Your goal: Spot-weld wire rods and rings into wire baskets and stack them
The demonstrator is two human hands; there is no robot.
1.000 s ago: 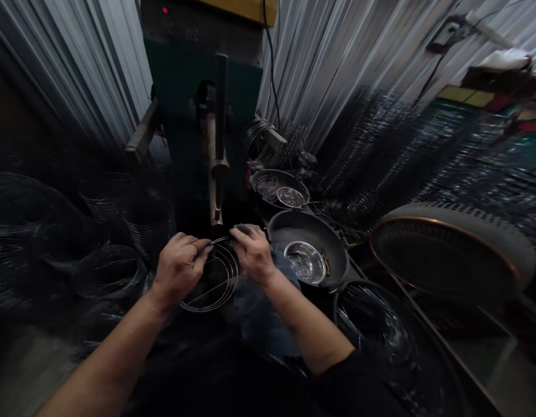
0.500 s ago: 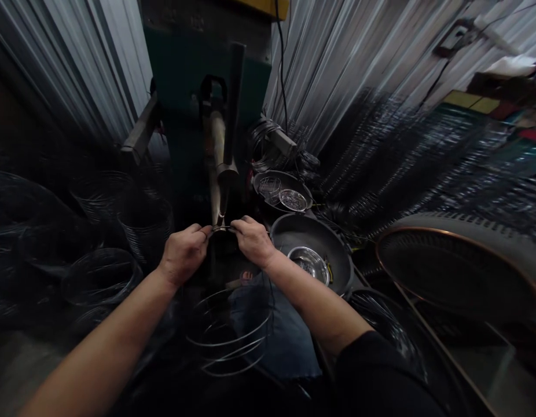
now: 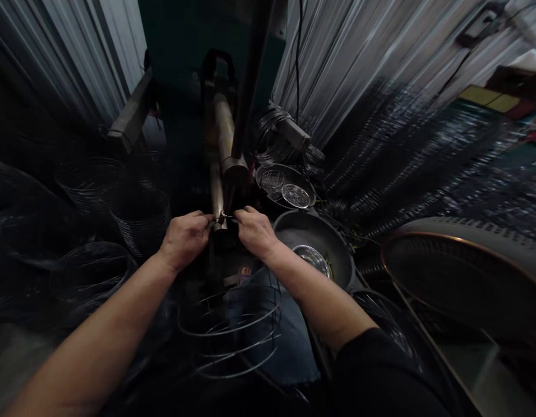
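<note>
My left hand (image 3: pixel 187 238) is closed, its thumb and finger pinching one side of a thin metal wire (image 3: pixel 228 217). On the other side of the short gap, my right hand (image 3: pixel 256 233) pinches the same wire. The piece between them lies at the tip of a long metal rod (image 3: pixel 216 191), below a thicker metal cylinder (image 3: pixel 227 132) of a dark green machine. Below my hands, wire rings (image 3: pixel 233 334) hang in front of my jeans; whether they join the pinched wire I cannot tell.
At right stands a grey round pan (image 3: pixel 289 227) with a shiny metal bowl (image 3: pixel 312 258) inside. Behind it is another pan (image 3: pixel 268 174) holding a metal dish. A large round fan-like guard (image 3: pixel 459 272) leans farther right. Stacked wire baskets (image 3: pixel 140 211) fill the left.
The view has shifted, so the machine's cylinder and rod look nearer. Both hands still pinch the wire at the rod's tip, and the hanging rings have swung slightly.
</note>
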